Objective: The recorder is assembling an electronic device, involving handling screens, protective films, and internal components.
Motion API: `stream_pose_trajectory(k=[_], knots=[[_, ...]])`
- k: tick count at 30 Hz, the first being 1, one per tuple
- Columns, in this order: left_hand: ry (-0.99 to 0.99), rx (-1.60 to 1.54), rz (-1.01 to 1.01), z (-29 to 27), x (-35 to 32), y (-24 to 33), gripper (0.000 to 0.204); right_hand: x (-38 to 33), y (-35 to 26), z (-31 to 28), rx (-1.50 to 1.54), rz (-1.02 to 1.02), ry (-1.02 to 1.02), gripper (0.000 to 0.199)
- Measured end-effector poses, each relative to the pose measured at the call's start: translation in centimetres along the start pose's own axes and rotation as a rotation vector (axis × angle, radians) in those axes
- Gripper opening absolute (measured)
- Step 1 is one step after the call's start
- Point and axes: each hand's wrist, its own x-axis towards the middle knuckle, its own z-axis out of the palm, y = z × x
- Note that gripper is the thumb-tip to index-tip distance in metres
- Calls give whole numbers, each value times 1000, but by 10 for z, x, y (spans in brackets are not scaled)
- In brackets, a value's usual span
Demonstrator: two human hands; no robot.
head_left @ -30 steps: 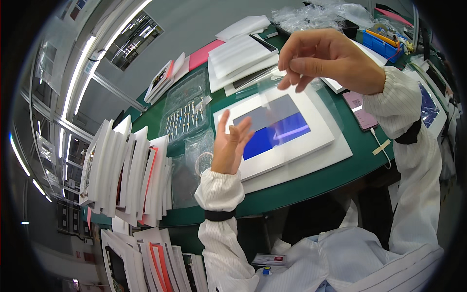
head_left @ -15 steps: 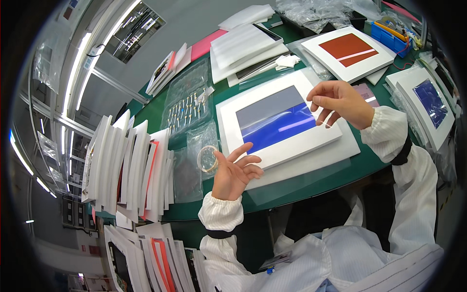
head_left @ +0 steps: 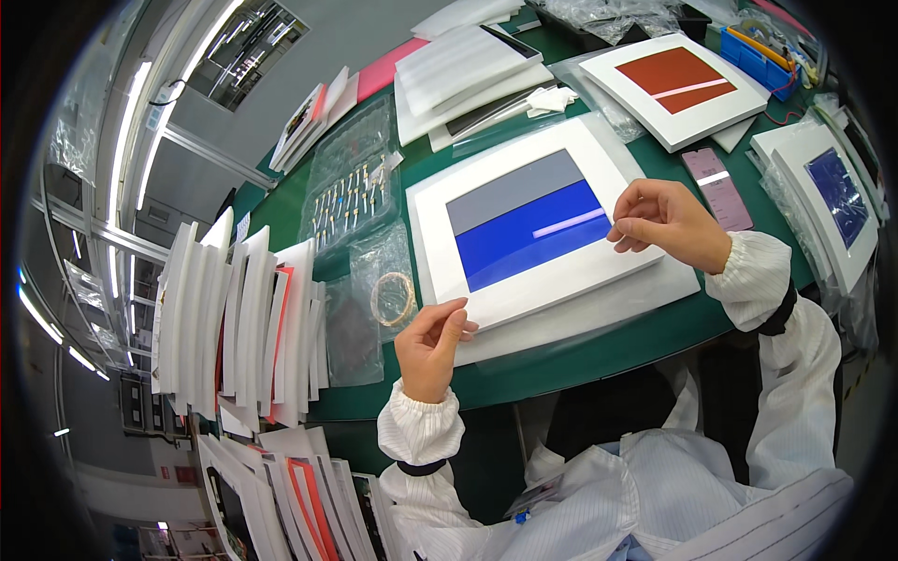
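Note:
A white-framed flat panel (head_left: 524, 299) with a grey and blue window (head_left: 528, 238) lies on white foam sheeting before me. At its near left corner is my left hand (head_left: 432, 351), the thumb and forefinger drawn together. Close above the panel's right edge, my right hand (head_left: 669, 222) is closed in a pinch. Anything between either hand's fingertips is too thin or clear to make out. A pale streak of reflected light crosses the blue part. To the left of the panel, a ring-shaped coil of thin wire (head_left: 393, 301) rests on a clear plastic bag (head_left: 382, 257).
Foam-separated panels (head_left: 234, 327) stand upright in a row at the left. A clear tray (head_left: 341, 201) holds several small connectors. Beyond the panel lie stacked foam sheets (head_left: 458, 79) and a panel with a red window (head_left: 673, 84). A pink phone (head_left: 718, 192) lies at the right.
My left hand has drawn its spread fingers together and moved slightly left. My right hand has closed into a pinch and come a little lower. The rippled clear sheen over the blue window now looks smooth.

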Motion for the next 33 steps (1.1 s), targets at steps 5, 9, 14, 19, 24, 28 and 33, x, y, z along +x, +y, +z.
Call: stream_pose_trajectory(k=[5, 9, 14, 19, 24, 28, 33], knots=[[48, 100, 23, -2, 1, 1, 15, 2, 6, -2, -53, -66, 29, 15], [70, 163, 59, -5, 15, -2, 14, 18, 13, -5, -165, -159, 90, 17], [154, 283, 189, -18, 55, -8, 15, 45, 13, -5, -231, -183, 125, 17], [95, 357, 69, -21, 90, -5, 15, 71, 16, -7, -315, -184, 194, 15], [93, 419, 78, -22, 110, -10, 15, 87, 19, -7, -370, -201, 250, 14], [107, 406, 59, -23, 118, -17, 12, 101, 29, -9, -368, -216, 258, 15], [114, 382, 39, -22, 123, -20, 12, 111, 34, -11, -376, -219, 244, 15]])
